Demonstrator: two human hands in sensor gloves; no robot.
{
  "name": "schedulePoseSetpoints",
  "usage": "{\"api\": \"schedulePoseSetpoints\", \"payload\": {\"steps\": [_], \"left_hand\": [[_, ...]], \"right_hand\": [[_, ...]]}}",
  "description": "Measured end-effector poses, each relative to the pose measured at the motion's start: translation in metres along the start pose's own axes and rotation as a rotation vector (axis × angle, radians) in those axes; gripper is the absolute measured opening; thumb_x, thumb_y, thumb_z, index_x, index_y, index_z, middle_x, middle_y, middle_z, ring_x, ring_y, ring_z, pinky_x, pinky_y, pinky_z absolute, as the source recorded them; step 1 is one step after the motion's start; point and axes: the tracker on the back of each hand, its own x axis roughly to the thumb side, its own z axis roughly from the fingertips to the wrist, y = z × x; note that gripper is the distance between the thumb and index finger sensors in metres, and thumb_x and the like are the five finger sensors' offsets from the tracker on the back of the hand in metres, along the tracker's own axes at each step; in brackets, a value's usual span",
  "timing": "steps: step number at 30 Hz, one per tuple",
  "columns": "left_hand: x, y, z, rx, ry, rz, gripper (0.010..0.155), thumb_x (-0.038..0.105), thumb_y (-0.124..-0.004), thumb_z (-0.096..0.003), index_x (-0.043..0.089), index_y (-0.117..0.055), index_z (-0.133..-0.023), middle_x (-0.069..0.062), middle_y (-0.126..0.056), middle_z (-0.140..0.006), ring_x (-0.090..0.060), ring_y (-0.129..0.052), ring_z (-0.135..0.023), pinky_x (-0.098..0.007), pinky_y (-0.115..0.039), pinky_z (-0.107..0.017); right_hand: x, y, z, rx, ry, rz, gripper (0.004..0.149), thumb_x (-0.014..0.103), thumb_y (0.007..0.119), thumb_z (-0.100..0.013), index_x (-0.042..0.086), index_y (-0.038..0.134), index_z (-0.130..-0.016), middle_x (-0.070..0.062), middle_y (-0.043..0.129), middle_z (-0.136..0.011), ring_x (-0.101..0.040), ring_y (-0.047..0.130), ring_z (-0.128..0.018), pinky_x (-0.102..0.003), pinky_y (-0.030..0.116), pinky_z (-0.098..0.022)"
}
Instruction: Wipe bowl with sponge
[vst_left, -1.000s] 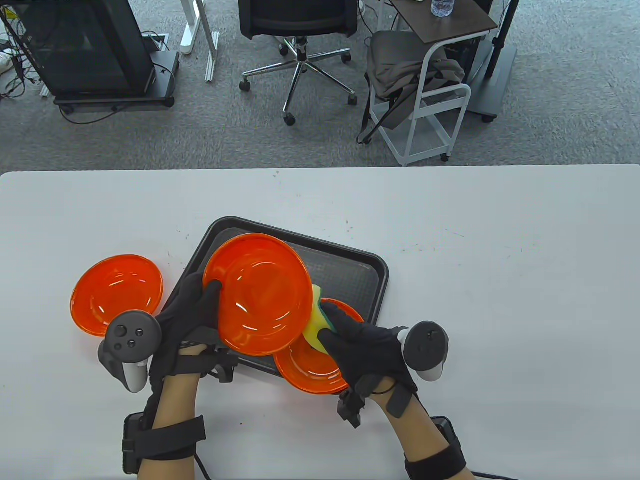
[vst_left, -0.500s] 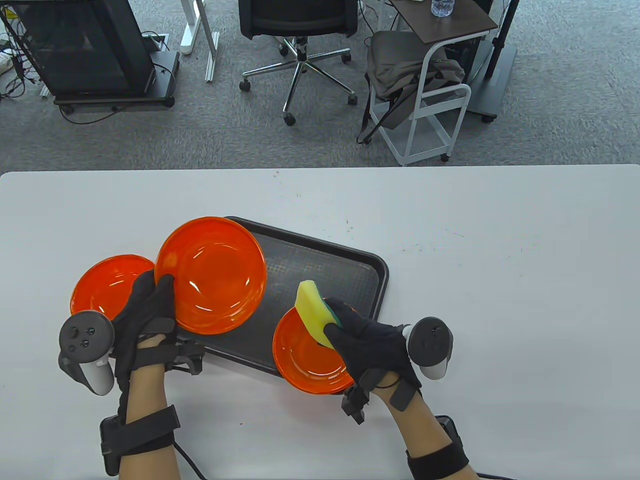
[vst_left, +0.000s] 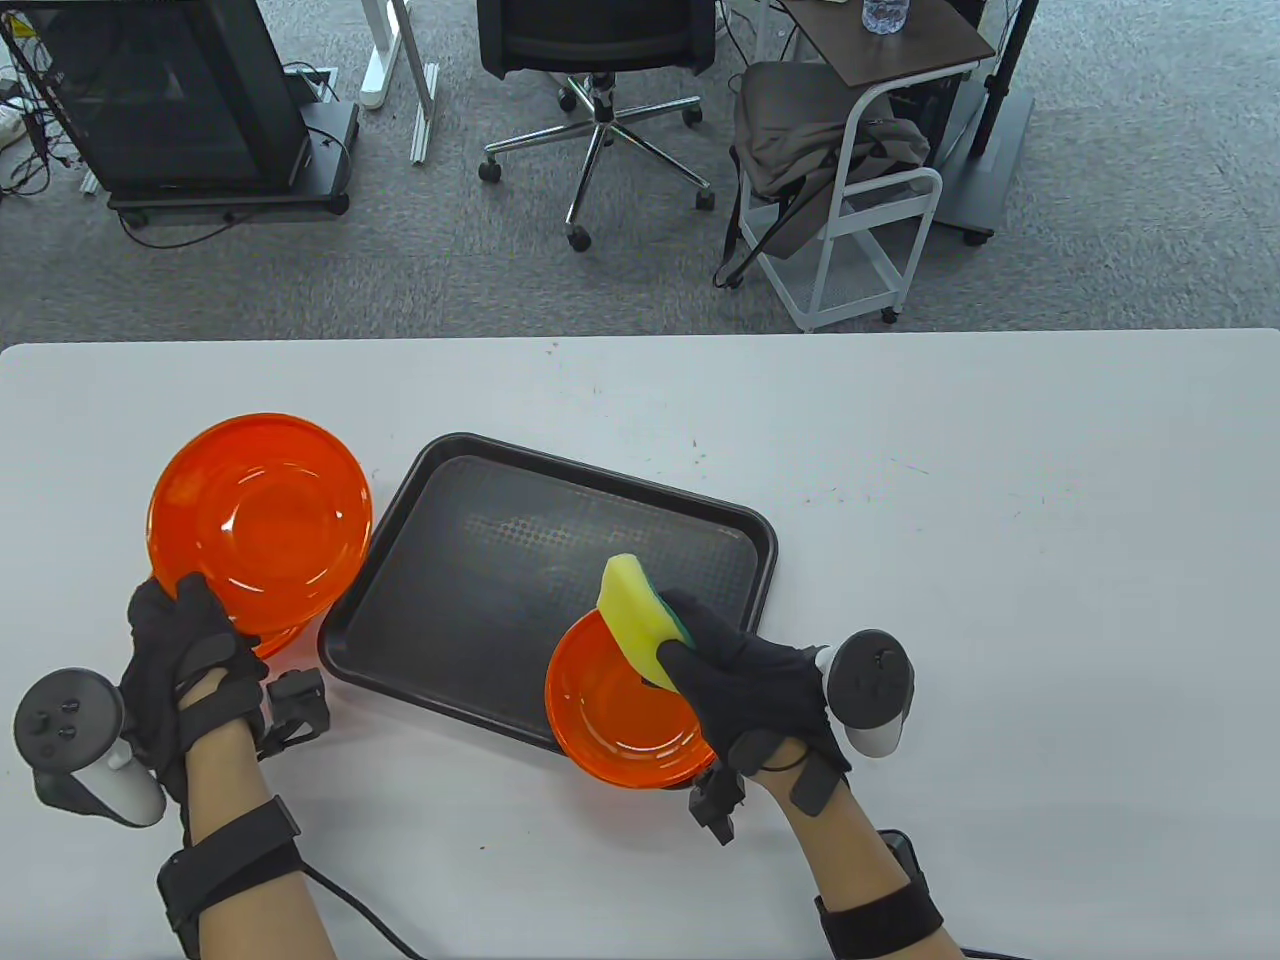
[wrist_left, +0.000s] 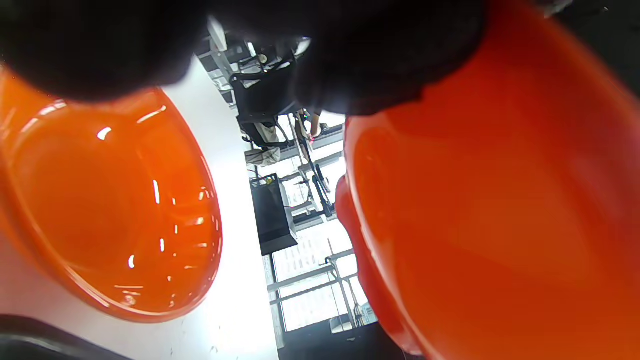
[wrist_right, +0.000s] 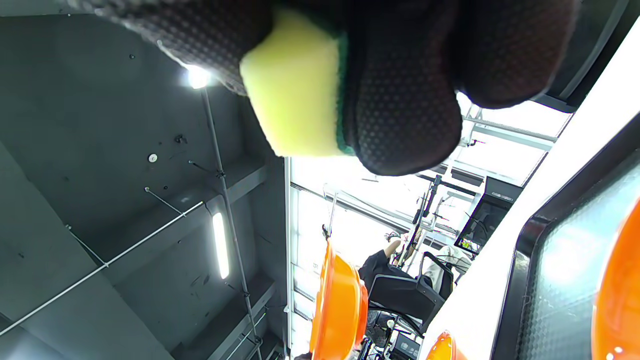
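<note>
**1 bowl going aside, 1 waiting under the sponge**

My left hand (vst_left: 185, 650) grips the lifted bowl (vst_left: 260, 520), fingers closed on its rim at about 7 o'clock. It hangs at 9 o'clock from the tray (vst_left: 480, 560), right above the lower bowl (vst_left: 285, 637), of which only a sliver of rim shows. In the left wrist view the 2 bowls are apart, so the lifted one is not yet set down. I judge it is bound for that pile as finished, though no dirt or wetness shows to prove it was wiped.

My right hand (vst_left: 750, 690) has its fingers wrapped round the sponge (vst_left: 635, 620), its green scouring side against them and its yellow face turned toward 10 o'clock. The sponge sits over the 1 o'clock rim of the tray bowl (vst_left: 610, 710), which rests on the tray's 5 o'clock corner. I cannot tell whether they touch.

What looks left: lower the lifted bowl, then take up and wipe the tray bowl.

Count on the surface (vst_left: 1000, 560): 3 orange bowls that I can tell apart, 1 sponge, 1 tray. The tray bowl's lower edge looks doubled, so a 4th bowl may be nested under it; I cannot say.
</note>
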Motion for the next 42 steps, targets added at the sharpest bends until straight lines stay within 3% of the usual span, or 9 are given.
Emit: {"api": "schedulePoseSetpoints", "payload": {"steps": [9,16,28,37,42], "left_hand": [[-0.027,-0.002,-0.003,0.065,0.124,0.084,0.064,0.045,-0.072,-0.0543,0.006,-0.049,-0.101,-0.002,-0.095,-0.047,-0.006,-0.093,-0.010,-0.033,-0.090,-0.018],[-0.054,-0.015,-0.002,0.058,0.258,0.111,0.067,0.042,-0.071,-0.0542,0.006,-0.041,-0.102,-0.006,-0.091,-0.055,-0.009,-0.093,-0.017,-0.032,-0.089,-0.018],[-0.071,-0.023,-0.003,0.086,0.304,0.026,0.069,0.041,-0.072,-0.0536,0.005,-0.039,-0.102,-0.009,-0.090,-0.058,-0.011,-0.095,-0.020,-0.031,-0.088,-0.017],[-0.074,-0.022,-0.001,0.108,0.322,-0.044,0.069,0.041,-0.075,-0.0528,0.005,-0.043,-0.102,-0.007,-0.091,-0.053,-0.008,-0.095,-0.016,-0.029,-0.089,-0.014],[-0.072,-0.022,0.002,0.064,0.356,-0.048,0.074,0.042,-0.077,-0.0524,0.006,-0.038,-0.104,-0.003,-0.092,-0.053,-0.007,-0.094,-0.015,-0.030,-0.088,-0.014]], "right_hand": [[-0.004,0.000,0.001,0.000,0.022,-0.020,0.051,0.033,0.078,-0.056,0.001,0.061,-0.093,-0.026,0.090,-0.079,-0.034,0.101,-0.053,-0.057,0.078,-0.045],[-0.002,0.001,0.001,0.004,0.012,-0.015,0.051,0.033,0.078,-0.056,0.001,0.061,-0.093,-0.026,0.090,-0.079,-0.034,0.101,-0.053,-0.057,0.078,-0.045],[0.002,0.006,0.000,0.038,-0.005,-0.001,0.051,0.033,0.078,-0.056,0.002,0.060,-0.093,-0.026,0.090,-0.080,-0.034,0.101,-0.053,-0.057,0.078,-0.046],[0.005,0.005,0.001,0.030,-0.036,-0.020,0.051,0.033,0.078,-0.056,0.002,0.060,-0.093,-0.025,0.090,-0.080,-0.034,0.101,-0.054,-0.058,0.078,-0.046],[0.005,0.007,0.001,0.034,-0.027,-0.033,0.051,0.033,0.077,-0.056,0.002,0.060,-0.093,-0.025,0.089,-0.081,-0.035,0.101,-0.054,-0.058,0.077,-0.046]]}}
